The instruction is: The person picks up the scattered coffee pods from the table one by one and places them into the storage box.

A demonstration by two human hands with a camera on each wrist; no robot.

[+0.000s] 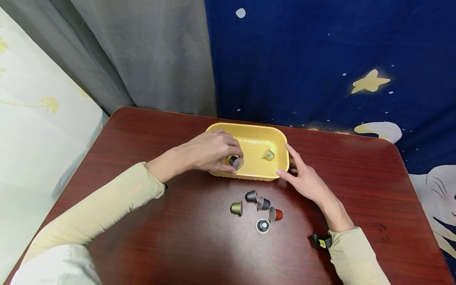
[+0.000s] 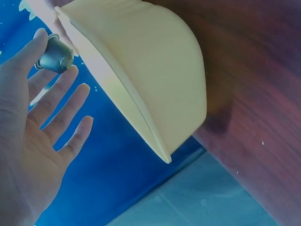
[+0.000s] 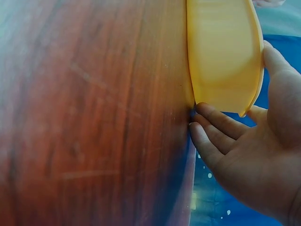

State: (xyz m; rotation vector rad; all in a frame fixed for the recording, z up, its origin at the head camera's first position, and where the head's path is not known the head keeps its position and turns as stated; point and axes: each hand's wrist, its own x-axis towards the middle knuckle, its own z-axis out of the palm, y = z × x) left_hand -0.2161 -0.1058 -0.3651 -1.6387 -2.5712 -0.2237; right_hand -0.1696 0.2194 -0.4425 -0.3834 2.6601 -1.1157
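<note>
A yellow plastic tub (image 1: 249, 176) stands on the table. My left hand (image 1: 213, 150) reaches over its left end and pinches a dark coffee capsule (image 2: 57, 55) between thumb and fingers, with the capsule's round lid side turned outward in the head view. My right hand (image 1: 303, 178) holds the tub's right end, thumb at the front corner of the rim and fingers along the outer wall. Inside the tub, a gold capsule (image 1: 268, 154) lies tipped over toward the right.
In front of the tub lie a green capsule (image 1: 236, 208), a red one (image 1: 276, 214), a black one (image 1: 251, 196) and a dark grey one (image 1: 264, 203). A silver-and-black capsule (image 1: 263, 226) sits nearest me. Curtains hang behind the table (image 1: 160, 245).
</note>
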